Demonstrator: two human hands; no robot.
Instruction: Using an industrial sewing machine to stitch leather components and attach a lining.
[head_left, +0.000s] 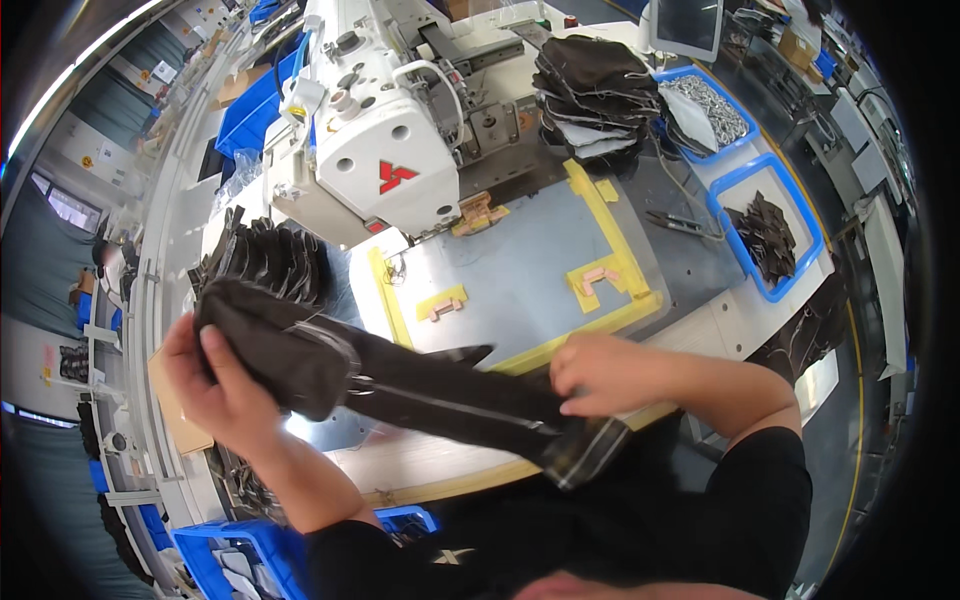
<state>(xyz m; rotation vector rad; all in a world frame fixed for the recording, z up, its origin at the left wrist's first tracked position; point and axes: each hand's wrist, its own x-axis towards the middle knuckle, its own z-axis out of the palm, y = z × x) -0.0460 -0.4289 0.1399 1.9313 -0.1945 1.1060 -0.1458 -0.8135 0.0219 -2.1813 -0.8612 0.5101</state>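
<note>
A long dark brown fabric strap piece [450, 393] stretches between my hands over the near edge of the sewing table. It has a wide pouch-like end, pale lines along its length and a small metal ring near the middle. My left hand [222, 385] grips the wide end, thumb on top, with the other fingers mostly hidden behind. Closed near the narrow right end, my right hand [605, 375] pinches the fabric, and a folded flap with pale edges hangs below it. Beyond the strap lies a grey sewing template plate [500, 285] bordered with yellow tape.
A white sewing machine [370, 150] stands behind the plate. Dark fabric pieces are stacked at its left [270, 262] and right [595, 95]. Blue trays of metal parts [745, 108] and dark scraps [815, 225] line the right side, near pliers [680, 222]. A blue crate [195, 545] sits lower left.
</note>
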